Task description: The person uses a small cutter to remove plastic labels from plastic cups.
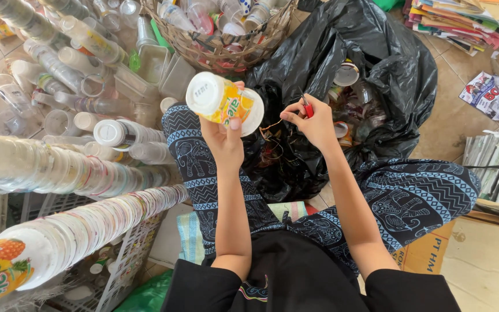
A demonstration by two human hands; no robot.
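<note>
My left hand (224, 134) holds a small white plastic cup (222, 103) with a yellow and orange printed label, its bottom turned toward me. My right hand (313, 121) pinches a small red-handled tool (307, 108) just right of the cup's rim. A thin strip hangs below the cup over an open black rubbish bag (388, 63). Both hands hover above the bag, between my knees in dark patterned trousers.
Long stacks of nested white cups (76, 222) lie at the left on a white crate. Loose clear bottles and cups (70, 63) cover the floor beyond. A wicker basket (220, 55) of bottles stands at the top. Paper stacks (498, 167) lie at the right.
</note>
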